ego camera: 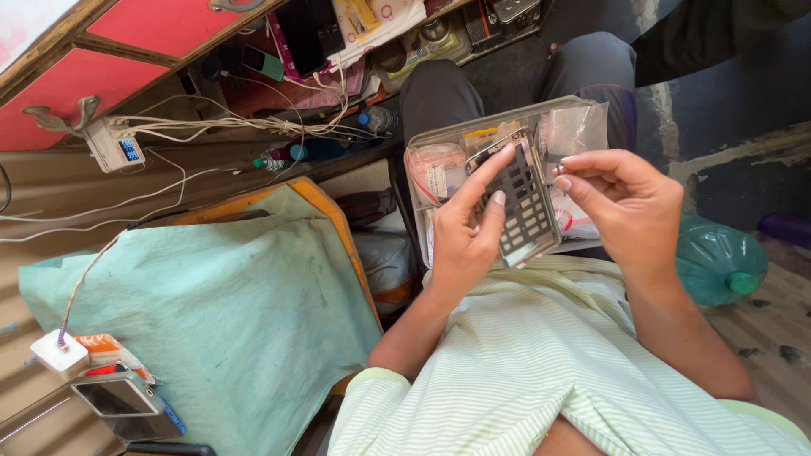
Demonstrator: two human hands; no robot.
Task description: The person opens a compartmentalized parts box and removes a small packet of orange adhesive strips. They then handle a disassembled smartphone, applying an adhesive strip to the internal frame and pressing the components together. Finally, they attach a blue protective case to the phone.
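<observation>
Your left hand (463, 232) gripped the dark rectangular keypad panel with its rows of pale square keys (525, 207), thumb laid along the panel's upper left edge and the other fingers curled behind and under it, so the panel stood tilted in front of your lap. Its long axis ran from the upper left, near your thumb tip, down towards the lower right, where the bottom corner hung just above your pale green striped shirt (541, 363). Your right hand (623, 207) sat just to the right of the panel, pinched shut at the fingertips on a small silvery part (559, 169); what that part was I could not tell, it was too small. The pinch lay beside the panel's upper right edge, close to it but not clearly touching, so your right hand was the nearer one to that edge while your left carried the weight. Behind both hands, resting on your knees, was a clear plastic compartment box holding small packets and parts (541, 127). To your left lay a light green cloth over an orange-edged board (211, 295), and to your right on the floor stood a green plastic bottle (718, 262), well apart from either hand.
</observation>
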